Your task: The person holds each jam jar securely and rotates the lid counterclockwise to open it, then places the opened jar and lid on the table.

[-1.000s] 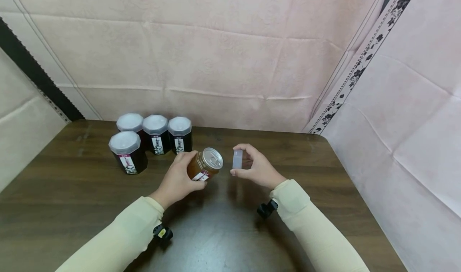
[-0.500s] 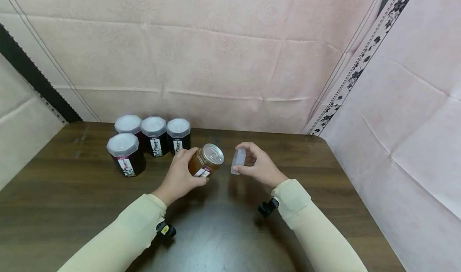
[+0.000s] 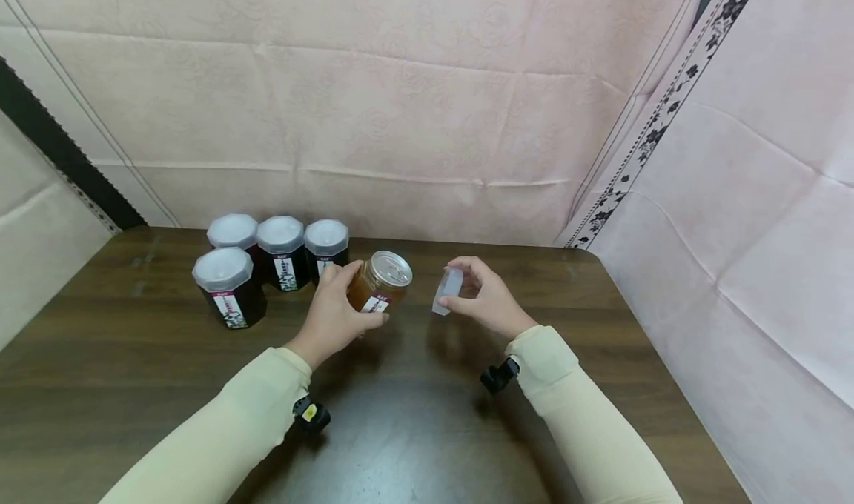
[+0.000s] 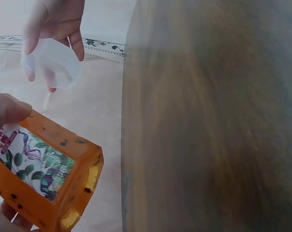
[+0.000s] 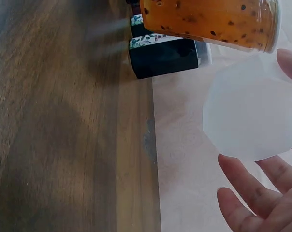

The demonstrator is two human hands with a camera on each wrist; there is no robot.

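Observation:
My left hand [image 3: 330,315] grips a glass jar [image 3: 376,289] of orange jam, tilted to the right and held above the table. A silver pull-tab lid [image 3: 391,268] tops it. Dark seeds speckle the jam in the right wrist view, and the left wrist view shows the jar's flowery label [image 4: 37,164]. To the right, my right hand [image 3: 492,304] pinches a translucent octagonal plastic cap [image 3: 448,290] between thumb and fingers. Slanted on edge, this cap stays apart from the jar, with a gap between them. In the right wrist view the cap's broad face [image 5: 252,116] shows.
Several dark jars with white octagonal caps cluster at the table's back left; the front one [image 3: 233,304] stands nearest me. Brown wood table [image 3: 400,430] spreads beneath both hands. Behind it hangs a pale cloth [image 3: 414,118], and another cloth [image 3: 754,215] borders the right side.
Both hands have risen slightly in the head view with the jar and the cap. The cap has turned from nearly upright to slanted and shifted a little right. The other jars stand as before.

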